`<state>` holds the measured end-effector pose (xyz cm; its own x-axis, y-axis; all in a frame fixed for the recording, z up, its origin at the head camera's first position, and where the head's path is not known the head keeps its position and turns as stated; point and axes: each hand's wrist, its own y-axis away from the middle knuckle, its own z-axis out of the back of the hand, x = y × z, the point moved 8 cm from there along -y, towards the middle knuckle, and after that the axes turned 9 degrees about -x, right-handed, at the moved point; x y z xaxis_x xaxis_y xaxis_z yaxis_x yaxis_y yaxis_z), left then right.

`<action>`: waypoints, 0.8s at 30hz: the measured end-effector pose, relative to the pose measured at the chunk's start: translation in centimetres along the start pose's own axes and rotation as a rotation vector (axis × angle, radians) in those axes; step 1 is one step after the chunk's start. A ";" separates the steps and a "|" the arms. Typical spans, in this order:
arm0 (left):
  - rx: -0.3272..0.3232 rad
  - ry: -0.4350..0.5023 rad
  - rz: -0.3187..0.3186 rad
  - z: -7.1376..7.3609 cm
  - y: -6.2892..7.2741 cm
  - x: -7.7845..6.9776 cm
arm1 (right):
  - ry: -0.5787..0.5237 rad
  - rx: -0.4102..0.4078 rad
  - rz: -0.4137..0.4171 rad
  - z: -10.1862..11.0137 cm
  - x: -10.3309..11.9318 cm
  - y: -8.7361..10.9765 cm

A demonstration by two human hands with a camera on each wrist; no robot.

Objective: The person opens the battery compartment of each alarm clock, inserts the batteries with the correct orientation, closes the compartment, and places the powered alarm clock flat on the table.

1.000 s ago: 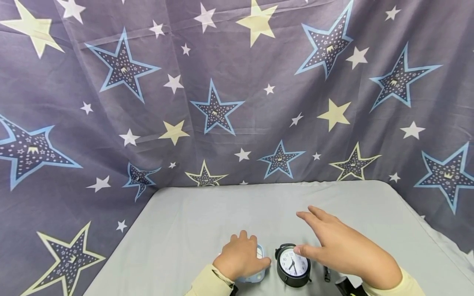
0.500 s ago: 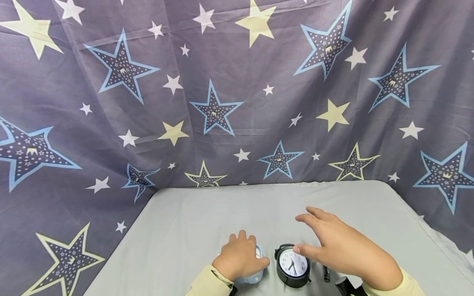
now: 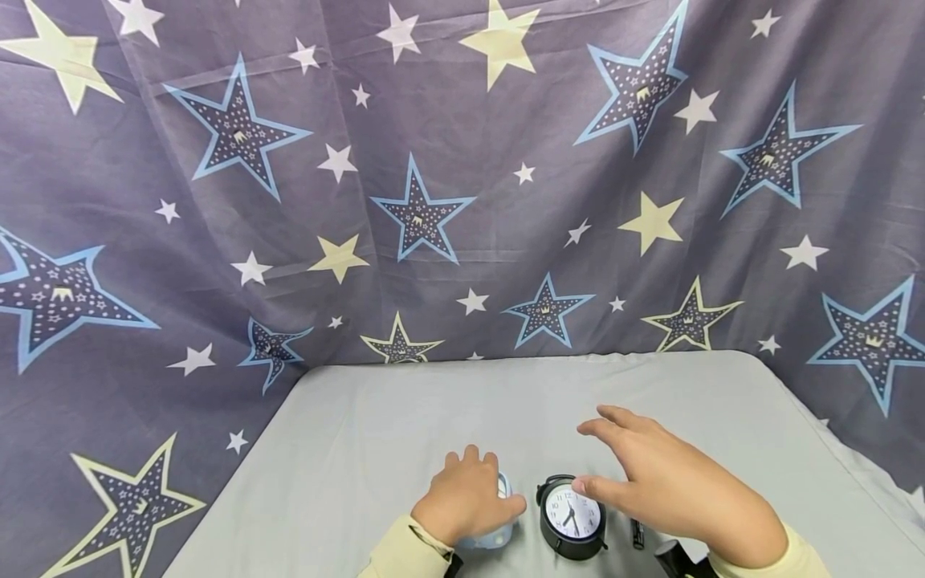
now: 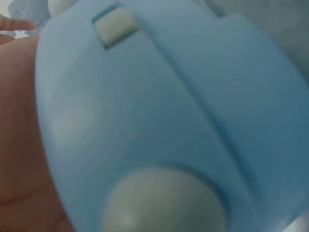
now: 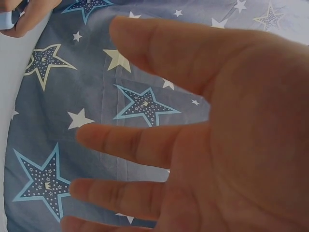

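Observation:
My left hand [image 3: 468,498] is over a light blue plastic thing [image 3: 495,538] and grips it, covering most of it. In the left wrist view this rounded blue thing [image 4: 120,106] nearly fills the frame, with a pale round knob and a small pale inset on it; its kind is unclear. A black round alarm clock [image 3: 571,526] with a white dial stands to its right. My right hand [image 3: 675,482] is held above and right of the clock, fingers spread. Its thumb overlaps the dial's edge; contact cannot be told. The right wrist view shows its palm [image 5: 241,140] holding nothing.
A small black stick-like item [image 3: 637,535] lies right of the clock. A black cylinder [image 3: 672,558] shows by the right sleeve. Pale grey cloth [image 3: 361,433] covers the table, and a star-patterned curtain [image 3: 448,120] hangs at its back and sides.
My left hand and the blue thing have shifted slightly left and away from me. The right hand and the clock stay nearly still.

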<state>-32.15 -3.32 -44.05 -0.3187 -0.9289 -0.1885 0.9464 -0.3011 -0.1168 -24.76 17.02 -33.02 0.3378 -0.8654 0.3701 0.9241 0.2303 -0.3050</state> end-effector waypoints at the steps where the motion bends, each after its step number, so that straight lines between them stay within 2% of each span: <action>1: -0.001 0.002 0.002 0.0 0.0 0.0 | 0.003 0.000 0.000 0.0 0.0 0.0; 11: -0.043 0.011 0.001 0.4 0.1 0.0 | 0.011 0.011 -0.005 -0.1 -0.1 0.0; 24: -0.062 0.025 -0.001 0.7 0.1 0.0 | 0.020 0.008 -0.012 0.0 -0.1 0.1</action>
<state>-32.05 -3.48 -43.38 -0.3213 -0.9228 -0.2126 0.9415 -0.2872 -0.1765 -24.68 17.10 -33.10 0.3234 -0.8768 0.3559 0.9293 0.2234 -0.2939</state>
